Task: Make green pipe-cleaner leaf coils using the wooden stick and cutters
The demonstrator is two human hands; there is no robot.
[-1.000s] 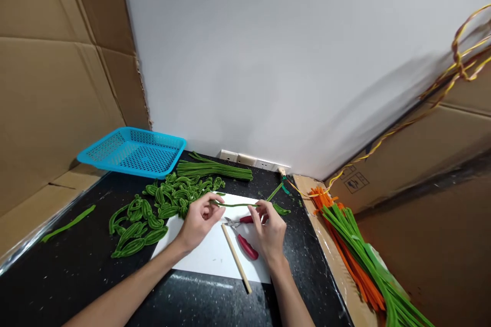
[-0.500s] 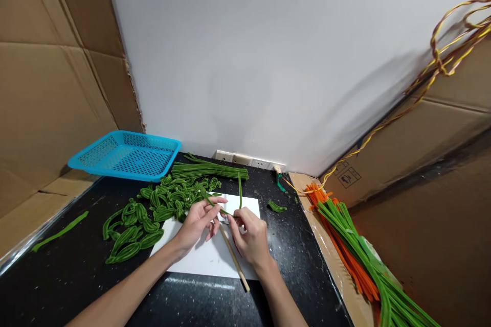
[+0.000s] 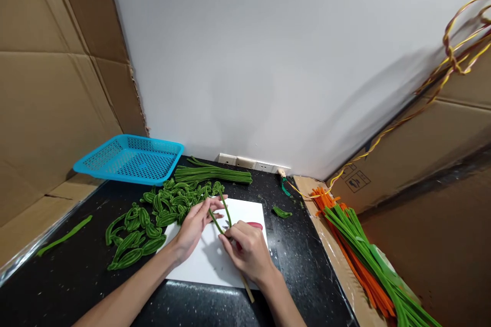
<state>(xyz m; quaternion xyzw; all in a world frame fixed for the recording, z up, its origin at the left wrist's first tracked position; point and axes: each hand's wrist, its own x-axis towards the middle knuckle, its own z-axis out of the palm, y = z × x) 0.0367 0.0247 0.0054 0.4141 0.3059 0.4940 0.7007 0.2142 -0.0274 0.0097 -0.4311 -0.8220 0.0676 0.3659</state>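
A green stem (image 3: 216, 222) is held over the white paper (image 3: 207, 265), bent sharply into a narrow V. Its bend is pinched between the thumb and fingers of the right hand (image 3: 247, 245), which is closed on it, probably so that the fold is kept tight and the two arms stay together. The left hand (image 3: 192, 225) is half open, its fingers loosely spread; one arm of the V is met at its fingertips, seemingly for steadying, though whether it is truly gripped cannot be told.

The pliers (image 3: 255, 225) are left on the paper, partly hidden under the right hand, and the stick (image 3: 247, 288) is laid beside them, its end over the paper's near edge; both seem to be kept within easy reach. Looped leaves (image 3: 169, 207) are heaped to the left of the paper, likely so that the working spot is left free, while a lone leaf (image 3: 282, 212) is set on the bench (image 3: 299, 265) to the right. The straight bundle (image 3: 215, 173) is stored behind, near the blue basket (image 3: 115, 179).
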